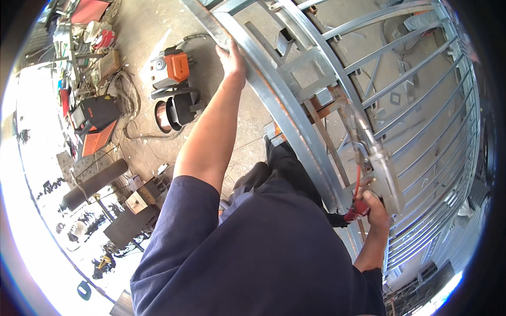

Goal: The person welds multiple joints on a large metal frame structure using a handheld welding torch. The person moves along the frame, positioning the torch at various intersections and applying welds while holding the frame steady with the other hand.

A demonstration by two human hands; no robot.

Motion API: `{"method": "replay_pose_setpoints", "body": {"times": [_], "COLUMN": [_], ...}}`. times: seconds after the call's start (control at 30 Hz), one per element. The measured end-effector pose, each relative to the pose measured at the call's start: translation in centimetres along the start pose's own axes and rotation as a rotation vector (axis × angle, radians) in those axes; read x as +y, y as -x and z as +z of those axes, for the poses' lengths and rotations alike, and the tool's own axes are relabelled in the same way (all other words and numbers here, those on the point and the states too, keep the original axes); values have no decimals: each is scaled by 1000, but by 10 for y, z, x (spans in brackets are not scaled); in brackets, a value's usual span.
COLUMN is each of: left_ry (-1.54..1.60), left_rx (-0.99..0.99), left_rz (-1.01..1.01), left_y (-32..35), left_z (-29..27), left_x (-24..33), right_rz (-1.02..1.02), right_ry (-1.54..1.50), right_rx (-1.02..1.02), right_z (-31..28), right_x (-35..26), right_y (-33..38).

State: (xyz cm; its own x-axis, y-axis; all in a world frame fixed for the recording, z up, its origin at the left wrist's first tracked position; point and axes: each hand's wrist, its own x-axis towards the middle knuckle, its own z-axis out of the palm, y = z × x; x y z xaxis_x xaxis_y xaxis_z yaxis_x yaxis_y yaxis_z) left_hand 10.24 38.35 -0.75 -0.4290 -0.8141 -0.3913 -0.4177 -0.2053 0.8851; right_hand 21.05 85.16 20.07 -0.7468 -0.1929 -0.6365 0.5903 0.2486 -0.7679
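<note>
My left hand (232, 66) is at the upper end of a long galvanised steel beam (287, 108), its fingers closed over the near edge. My right hand (375, 208) is closed around a red-handled tool (357, 210) that looks like a welding torch; a black cable runs from it toward my body. Its tip is hard to make out. Just beyond that hand stands a silvery metal fitting (385, 176) on the frame. A rusty bracket (322, 100) with a bright block sits between two beams, between my hands.
A barred metal frame (421, 100) spreads across the right side. On the floor at left stand an orange machine (174, 68) and a copper wire spool (163, 116). Cables (129, 95), a dark cylinder (95, 184) and piled gear lie farther left.
</note>
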Motion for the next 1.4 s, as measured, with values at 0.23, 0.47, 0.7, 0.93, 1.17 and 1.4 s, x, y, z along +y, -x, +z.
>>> {"method": "replay_pose_setpoints", "body": {"times": [0.23,0.47,0.7,0.93,1.17,1.4], "left_ry": [-42,-580,-681,-959,-690,-776], "left_rx": [-196,-1293,-1275,-1128,-1098,-1011], "left_rz": [-79,713,1083,1100,1009,1013], "left_y": [149,364,425,386,483,615], "left_z": [-103,-167,-162,-172,-182,-195], "left_x": [-176,-219,-230,-251,-317,-342], "right_rz": [-417,-760,-878,-954,-996,-894], "right_ry": [-53,-144,-444,-542,-479,-460], "right_rx": [151,404,1034,1393,1170,921], "right_z": [-23,-54,-84,-204,-362,-516], "right_x": [46,100,106,136,215,286], "right_y": [120,253,407,554,641,703]}}
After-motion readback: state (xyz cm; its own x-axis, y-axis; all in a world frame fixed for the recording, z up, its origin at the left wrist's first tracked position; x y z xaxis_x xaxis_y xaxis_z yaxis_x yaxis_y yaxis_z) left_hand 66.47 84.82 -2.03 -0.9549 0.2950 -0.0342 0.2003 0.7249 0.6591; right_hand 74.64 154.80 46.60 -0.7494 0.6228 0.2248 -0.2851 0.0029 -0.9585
